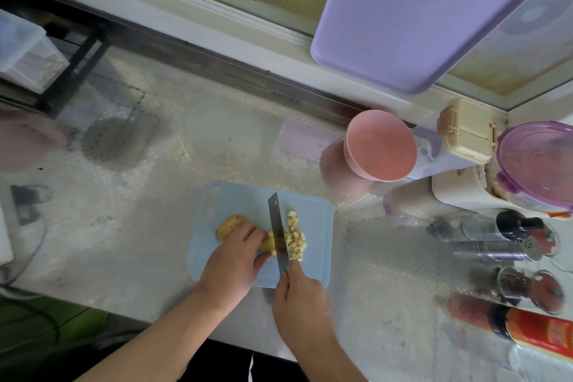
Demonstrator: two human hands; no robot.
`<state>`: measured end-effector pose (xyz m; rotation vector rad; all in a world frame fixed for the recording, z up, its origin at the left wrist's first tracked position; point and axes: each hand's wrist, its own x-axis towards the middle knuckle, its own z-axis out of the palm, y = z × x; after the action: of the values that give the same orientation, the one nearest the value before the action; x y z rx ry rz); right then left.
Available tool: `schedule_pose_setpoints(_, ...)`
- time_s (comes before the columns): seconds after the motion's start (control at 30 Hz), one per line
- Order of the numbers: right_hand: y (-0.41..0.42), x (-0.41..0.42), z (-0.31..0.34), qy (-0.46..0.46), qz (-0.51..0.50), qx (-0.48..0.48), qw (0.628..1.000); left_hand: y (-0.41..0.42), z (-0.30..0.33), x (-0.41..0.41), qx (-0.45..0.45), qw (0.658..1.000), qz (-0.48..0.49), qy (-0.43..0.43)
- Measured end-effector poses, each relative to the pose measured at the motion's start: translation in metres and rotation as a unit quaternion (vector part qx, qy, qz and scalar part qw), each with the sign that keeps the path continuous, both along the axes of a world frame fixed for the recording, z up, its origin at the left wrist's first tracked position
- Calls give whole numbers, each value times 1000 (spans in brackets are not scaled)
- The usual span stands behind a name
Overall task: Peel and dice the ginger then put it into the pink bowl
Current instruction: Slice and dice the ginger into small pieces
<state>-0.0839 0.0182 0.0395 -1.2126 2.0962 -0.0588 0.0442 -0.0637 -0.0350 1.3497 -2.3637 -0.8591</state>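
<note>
A pale blue cutting board [313, 270] lies on the counter. On it my left hand [232, 260] holds down a yellow ginger piece [269, 243], fingers curled over it. An unpeeled brown ginger chunk [228, 226] lies just beyond that hand. My right hand [299, 296] grips the handle of a cleaver [277, 234], whose blade stands edge-down against the held ginger. A pile of diced ginger [294, 237] sits right of the blade. The pink bowl [379, 146] stands empty at the back right, tilted towards me.
Spice jars [508, 242] and a red-labelled bottle [542, 332] lie on the right. A purple-lidded container [539, 164] and a beige box [468, 130] stand behind the bowl. A purple board [418, 15] leans on the window. A black rack [71, 71] stands far left.
</note>
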Motion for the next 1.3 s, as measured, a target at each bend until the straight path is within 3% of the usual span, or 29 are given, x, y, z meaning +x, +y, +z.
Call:
schedule_pose_setpoints(0.5, -18, 8, -10, 12, 15, 30, 999, -2, 0, -2, -2, 1000, 1, 3)
schedule_pose_setpoints(0.93, -2, 2, -9, 3, -17, -31, 999, 2, 1, 3, -1, 1000, 10, 20)
schedule_pose_setpoints(1.3, -4, 10, -9, 6, -5, 14, 1000, -1, 2, 1, -4, 1000, 4, 24)
